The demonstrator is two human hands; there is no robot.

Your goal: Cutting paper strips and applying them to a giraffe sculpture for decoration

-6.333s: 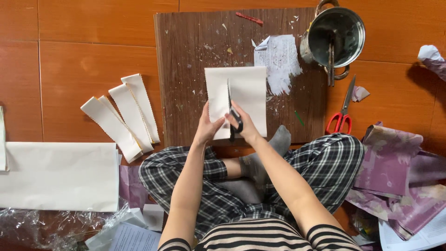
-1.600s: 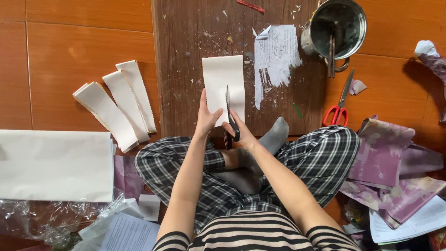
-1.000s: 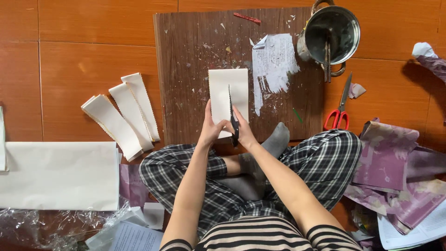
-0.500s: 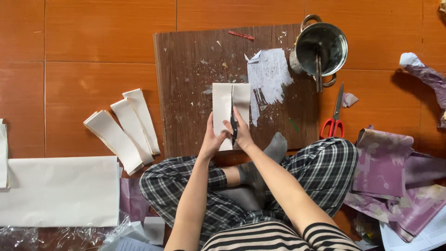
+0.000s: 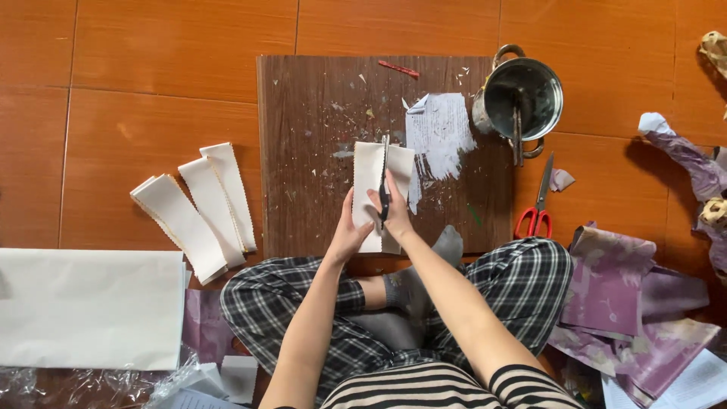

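My left hand (image 5: pixel 347 236) grips the lower left part of a folded white paper piece (image 5: pixel 369 170) over the brown wooden board (image 5: pixel 310 151). In my right hand (image 5: pixel 394 216) are black-handled scissors (image 5: pixel 384 185), blades pointing away from me, reaching almost to the paper's far edge. The paper is split lengthwise into a left and a right strip along the blades. I sit cross-legged in checked trousers, knees at the board's near edge.
Three cut white strips (image 5: pixel 198 208) lie fanned on the floor to the left, above a large white sheet (image 5: pixel 91 307). A metal pot (image 5: pixel 522 98) and red-handled scissors (image 5: pixel 538 204) sit at the right, with purple paper scraps (image 5: pixel 628 295) beyond. A white glue smear (image 5: pixel 439 132) marks the board.
The scissors have worked forward through the paper, from near its close edge to almost its far edge. The paper piece looks narrower than several seconds ago. The view has drifted slightly.
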